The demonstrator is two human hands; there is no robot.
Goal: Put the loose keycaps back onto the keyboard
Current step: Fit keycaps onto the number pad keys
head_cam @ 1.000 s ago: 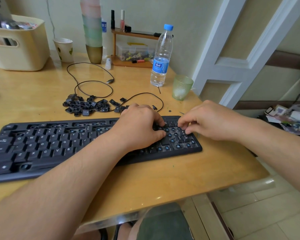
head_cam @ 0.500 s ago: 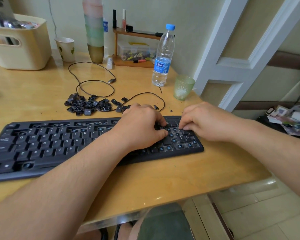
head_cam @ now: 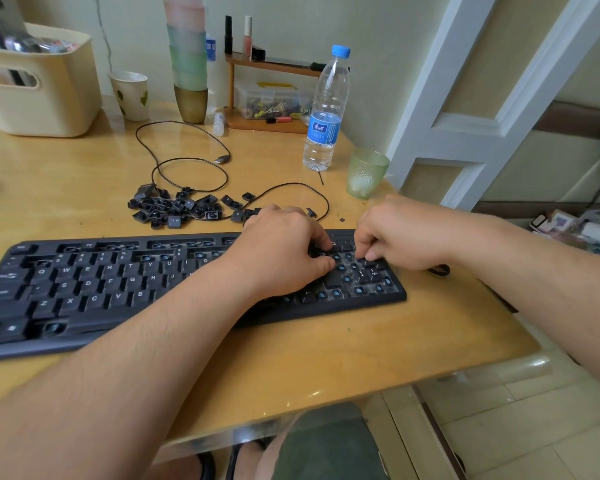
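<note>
A black keyboard (head_cam: pixel 118 289) lies along the table's front, with several bare blue switch stems showing, most of them on the number pad at its right end. A pile of loose black keycaps (head_cam: pixel 174 209) sits just behind it. My left hand (head_cam: pixel 281 251) rests on the keyboard left of the number pad, its thumb and curled forefinger pinching a keycap (head_cam: pixel 323 254) down on the board. My right hand (head_cam: pixel 399 233) hovers over the number pad, curled fingertips and thumb pinching a small keycap (head_cam: pixel 362 260) onto the top rows. My hands hide the keys beneath them.
The keyboard's cable (head_cam: pixel 187 161) loops behind the pile. A water bottle (head_cam: pixel 324 112) and a green glass (head_cam: pixel 366 173) stand at the back right near the table's edge. A cream basket (head_cam: pixel 39 88), paper cup (head_cam: pixel 130 95), stacked cups (head_cam: pixel 189 67) and small shelf (head_cam: pixel 274 95) line the back.
My right hand's fingers have drawn back and curled in toward the top left of the number pad. My left hand has stayed in place.
</note>
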